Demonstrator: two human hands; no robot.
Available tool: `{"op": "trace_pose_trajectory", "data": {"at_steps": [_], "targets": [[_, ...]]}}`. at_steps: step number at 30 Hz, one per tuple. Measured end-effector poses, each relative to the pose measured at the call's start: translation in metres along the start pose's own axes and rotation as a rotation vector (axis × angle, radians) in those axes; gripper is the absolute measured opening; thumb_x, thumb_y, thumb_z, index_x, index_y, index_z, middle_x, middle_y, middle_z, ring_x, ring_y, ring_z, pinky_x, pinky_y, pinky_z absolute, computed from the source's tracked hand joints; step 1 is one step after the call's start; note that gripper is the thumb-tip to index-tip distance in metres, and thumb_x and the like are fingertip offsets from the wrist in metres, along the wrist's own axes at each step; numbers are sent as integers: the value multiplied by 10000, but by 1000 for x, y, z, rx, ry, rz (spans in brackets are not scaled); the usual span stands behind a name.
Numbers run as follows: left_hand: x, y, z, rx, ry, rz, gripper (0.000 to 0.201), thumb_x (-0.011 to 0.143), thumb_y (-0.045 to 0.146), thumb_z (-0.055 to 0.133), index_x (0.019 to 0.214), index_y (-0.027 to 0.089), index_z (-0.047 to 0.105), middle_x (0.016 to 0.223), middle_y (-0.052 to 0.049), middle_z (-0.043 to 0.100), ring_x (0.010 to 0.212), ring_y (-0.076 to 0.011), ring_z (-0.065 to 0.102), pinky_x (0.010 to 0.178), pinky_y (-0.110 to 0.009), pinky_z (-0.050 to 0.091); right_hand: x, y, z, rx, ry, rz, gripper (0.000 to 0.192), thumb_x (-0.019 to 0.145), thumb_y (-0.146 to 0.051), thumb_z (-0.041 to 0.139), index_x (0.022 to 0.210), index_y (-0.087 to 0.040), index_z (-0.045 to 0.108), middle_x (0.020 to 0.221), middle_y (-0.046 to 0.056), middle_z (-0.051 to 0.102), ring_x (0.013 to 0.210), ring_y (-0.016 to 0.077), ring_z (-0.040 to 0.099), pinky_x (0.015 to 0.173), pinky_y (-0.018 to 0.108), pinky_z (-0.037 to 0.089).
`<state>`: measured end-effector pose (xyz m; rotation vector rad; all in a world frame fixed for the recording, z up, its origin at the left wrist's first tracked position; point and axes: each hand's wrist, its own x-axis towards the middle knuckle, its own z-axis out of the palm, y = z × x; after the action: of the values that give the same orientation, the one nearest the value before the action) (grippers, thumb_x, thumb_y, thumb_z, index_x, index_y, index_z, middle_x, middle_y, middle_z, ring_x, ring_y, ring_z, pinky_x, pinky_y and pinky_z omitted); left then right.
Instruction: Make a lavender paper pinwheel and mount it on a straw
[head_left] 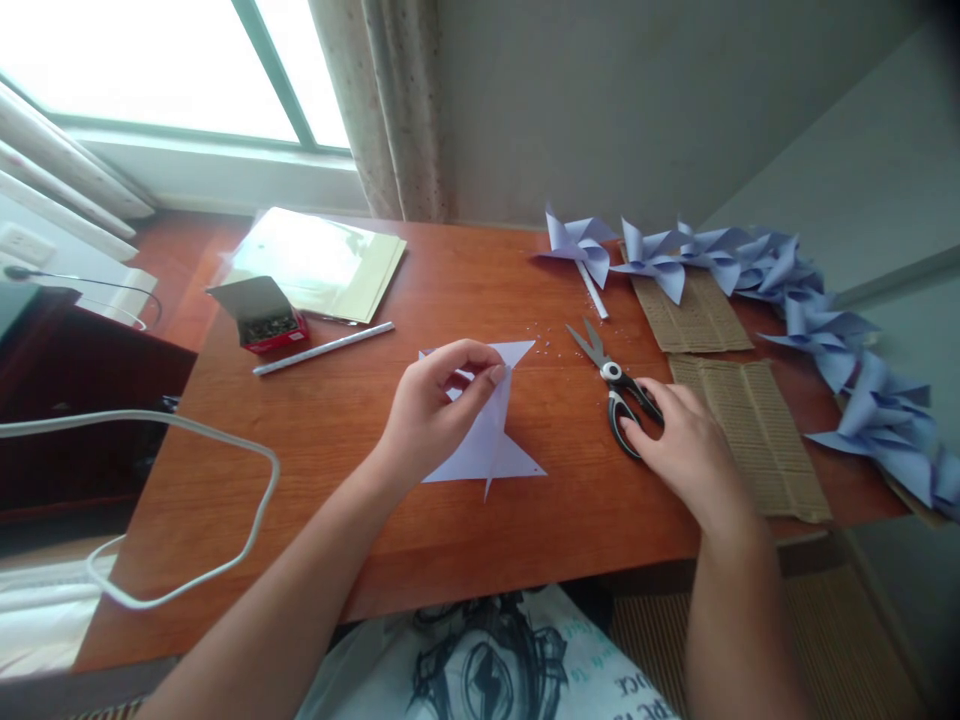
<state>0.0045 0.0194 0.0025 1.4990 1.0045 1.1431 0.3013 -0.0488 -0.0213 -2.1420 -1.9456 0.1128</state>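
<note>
On surface: left hand pinches paper sheet flap; right hand curls half-closed on scissors handles; loose pinch risks flap springing, blades snagging paper.

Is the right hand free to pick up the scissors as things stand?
Probably yes. The right hand already rests on the handles of the scissors, which lie flat on the table with nothing on top.

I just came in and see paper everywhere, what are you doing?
The left hand pinches a flap of a cut lilac paper square on the wooden table. The right hand rests on the scissors lying beside it. Finished paper pinwheels line the table's far right edge.
</note>
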Motion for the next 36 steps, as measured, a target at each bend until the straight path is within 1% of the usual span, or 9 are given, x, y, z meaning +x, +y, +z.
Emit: {"op": "trace_pose_trajectory", "data": {"at_steps": [4, 6, 11, 13, 15, 17, 20, 26, 36], "targets": [[-1, 0, 1, -13, -2, 9, 98, 884, 276, 704, 863, 180, 701, 826, -37, 701, 766, -151, 640, 680, -241, 512, 7, -2, 4, 25, 29, 82, 441, 826, -386, 676, 1225, -200, 661, 1043, 129, 696, 961, 339, 680, 878, 507, 555], [-1, 0, 1, -15, -3, 12, 103, 881, 282, 706, 858, 182, 700, 824, -39, 698, 768, -155, 638, 683, -247, 510, 8, -1, 5, 135, 33, 128, 460, 806, -401, 702, 1217, -197, 673, 1004, 108, 700, 913, 311, 693, 863, 496, 569], [-1, 0, 0, -49, -33, 18, 111, 889, 296, 699, 874, 186, 696, 844, -53, 687, 796, -168, 630, 689, -264, 505, -1, -10, -2, 873, 71, 217, 517, 814, -432, 751, 1281, -244, 633, 1059, 68, 667, 860, 212, 720, 761, 363, 614], [0, 0, 0, -53, -45, 24, 108, 896, 290, 692, 874, 184, 694, 846, -56, 680, 803, -169, 625, 690, -266, 500, -5, -23, -7, 1045, 82, 180, 493, 800, -418, 786, 1259, -294, 653, 1000, 33, 654, 808, 180, 686, 728, 339, 606], [0, 1, 0, -50, -49, 29, 107, 897, 288, 693, 869, 184, 692, 848, -57, 674, 809, -171, 624, 692, -269, 498, -7, -36, -12, 1112, 6, 112, 495, 793, -437, 799, 1254, -309, 673, 893, 12, 618, 761, 175, 643, 690, 336, 593], [0, 2, 0, -48, -55, 35, 112, 897, 294, 697, 863, 188, 690, 846, -57, 670, 813, -176, 626, 694, -273, 498, -7, -48, -14, 1098, -52, 49, 512, 774, -437, 825, 1249, -305, 687, 925, 20, 608, 764, 173, 625, 680, 334, 584], [-1, 2, 0, -52, -69, 50, 104, 899, 294, 702, 875, 192, 698, 855, -56, 672, 813, -176, 623, 701, -277, 496, -5, -61, -16, 944, -71, -76, 536, 748, -382, 864, 1252, -311, 694, 1048, 36, 610, 853, 183, 630, 741, 336, 580], [-1, 4, -1, -39, -106, 106, 96, 917, 287, 686, 914, 202, 732, 956, -88, 720, 896, -211, 646, 737, -308, 507, -3, -75, -21, 721, -55, -238, 577, 780, -368, 850, 1317, -306, 647, 1081, 43, 597, 840, 176, 642, 799, 350, 593], [-1, 4, -2, -15, -128, 168, 56, 917, 223, 682, 897, 215, 734, 936, -79, 716, 885, -211, 649, 755, -326, 511, -3, -74, -27, 576, 29, -320, 578, 826, -335, 815, 1362, -286, 605, 1116, 70, 589, 979, 226, 663, 861, 386, 606]]}}
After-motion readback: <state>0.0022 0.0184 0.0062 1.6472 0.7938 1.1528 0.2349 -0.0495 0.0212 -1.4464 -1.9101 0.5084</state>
